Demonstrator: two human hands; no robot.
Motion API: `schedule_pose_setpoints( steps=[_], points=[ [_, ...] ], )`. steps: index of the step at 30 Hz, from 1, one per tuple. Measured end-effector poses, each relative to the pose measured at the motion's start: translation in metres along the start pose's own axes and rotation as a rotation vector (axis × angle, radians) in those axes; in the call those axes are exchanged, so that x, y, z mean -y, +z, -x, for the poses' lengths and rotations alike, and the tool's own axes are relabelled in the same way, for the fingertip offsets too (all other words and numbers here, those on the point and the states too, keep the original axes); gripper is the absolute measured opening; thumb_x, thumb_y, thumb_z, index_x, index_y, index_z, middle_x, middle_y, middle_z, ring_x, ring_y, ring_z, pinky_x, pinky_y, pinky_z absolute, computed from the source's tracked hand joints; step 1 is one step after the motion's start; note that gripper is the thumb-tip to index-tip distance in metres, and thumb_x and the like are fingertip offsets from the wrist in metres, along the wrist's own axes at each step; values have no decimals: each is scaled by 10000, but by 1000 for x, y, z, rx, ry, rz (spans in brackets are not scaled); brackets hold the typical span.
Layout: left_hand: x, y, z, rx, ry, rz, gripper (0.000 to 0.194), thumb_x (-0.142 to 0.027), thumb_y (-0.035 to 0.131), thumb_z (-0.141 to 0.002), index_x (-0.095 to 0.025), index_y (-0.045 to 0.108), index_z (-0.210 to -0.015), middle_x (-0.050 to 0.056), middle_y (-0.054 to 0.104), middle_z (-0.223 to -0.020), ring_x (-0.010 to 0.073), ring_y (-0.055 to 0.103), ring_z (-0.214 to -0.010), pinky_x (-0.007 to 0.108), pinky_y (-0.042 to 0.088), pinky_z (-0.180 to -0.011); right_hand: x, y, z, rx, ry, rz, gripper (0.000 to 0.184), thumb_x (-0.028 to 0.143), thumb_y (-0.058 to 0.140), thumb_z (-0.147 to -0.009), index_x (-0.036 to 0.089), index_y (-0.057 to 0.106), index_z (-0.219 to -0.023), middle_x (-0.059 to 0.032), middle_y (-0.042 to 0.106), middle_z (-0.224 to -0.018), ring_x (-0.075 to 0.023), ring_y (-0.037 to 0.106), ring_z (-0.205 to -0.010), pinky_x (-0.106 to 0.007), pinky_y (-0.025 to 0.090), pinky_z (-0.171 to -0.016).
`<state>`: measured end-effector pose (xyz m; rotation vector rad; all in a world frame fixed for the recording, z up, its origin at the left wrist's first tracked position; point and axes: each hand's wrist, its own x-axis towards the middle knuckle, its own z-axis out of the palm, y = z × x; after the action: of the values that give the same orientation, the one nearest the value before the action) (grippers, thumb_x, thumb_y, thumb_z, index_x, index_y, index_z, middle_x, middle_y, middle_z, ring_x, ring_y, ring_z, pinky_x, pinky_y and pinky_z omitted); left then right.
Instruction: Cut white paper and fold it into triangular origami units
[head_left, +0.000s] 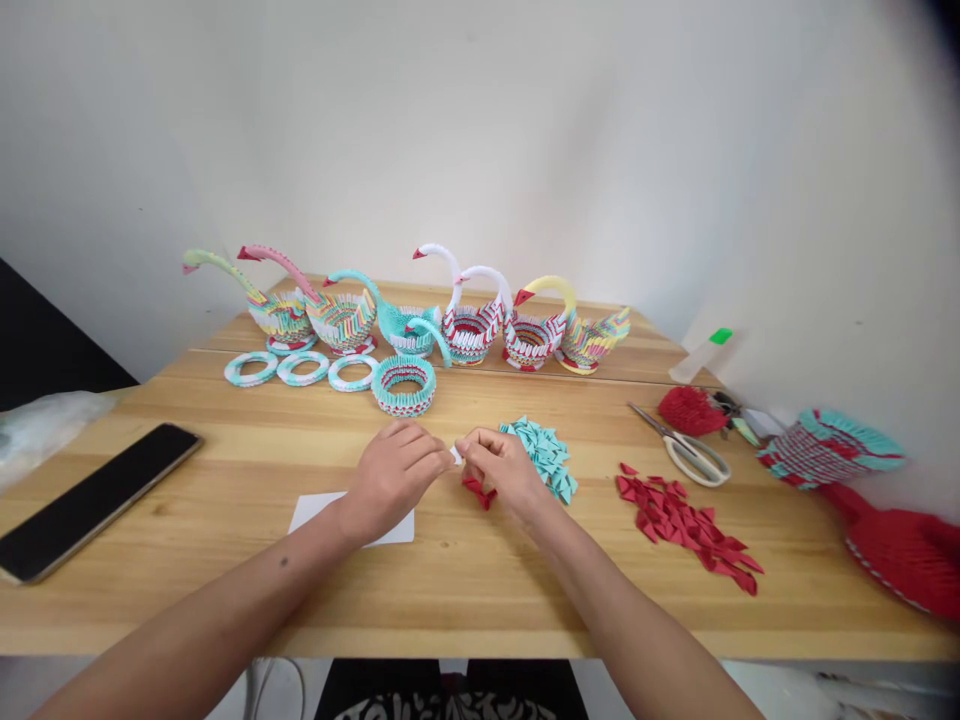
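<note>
Red folded pieces [679, 520] lie loose on the desk [487, 610], unjoined. Left hand [397, 475] and right hand [502, 460]: fingertips pinched together, small white paper piece [455, 455] between them, likely unfinished. Teal pieces [551, 455] beside right hand, also loose. Beyond: low basket [405, 404], three rings [250, 381], apparently part-built. Back: paper swans [341, 325], seemingly complete.

One held piece [456, 455], three rings [302, 381], one phone [99, 502]

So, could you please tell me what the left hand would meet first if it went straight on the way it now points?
The left hand would probably meet the small white piece between the two hands first, then the right hand, though depth is hard to judge here.
</note>
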<state>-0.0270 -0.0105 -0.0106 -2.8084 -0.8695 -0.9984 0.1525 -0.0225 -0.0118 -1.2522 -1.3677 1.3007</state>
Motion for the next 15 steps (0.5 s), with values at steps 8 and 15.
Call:
schedule_pose_setpoints(
  steps=[8, 15],
  points=[
    [-2, 2, -1, 10, -19, 41, 232, -185, 392, -906, -197, 597, -800, 48, 653, -808, 167, 536, -797, 322, 355, -780, 0, -2, 3, 11, -129, 132, 352, 442, 498, -831, 183, 518, -594, 54, 444, -464, -77, 362, -400, -204, 277, -402],
    [-10, 2, -8, 16, -543, 577, 159, -318, 521, -836, -171, 554, -784, 24, 591, -757, 140, 533, -714, 244, 401, -670, 3, -1, 9, -96, -470, 560, 279, 329, 442, -883, 185, 602, -705, -2, 568, -625, -128, 492, -600, -245, 369, -605]
  ],
)
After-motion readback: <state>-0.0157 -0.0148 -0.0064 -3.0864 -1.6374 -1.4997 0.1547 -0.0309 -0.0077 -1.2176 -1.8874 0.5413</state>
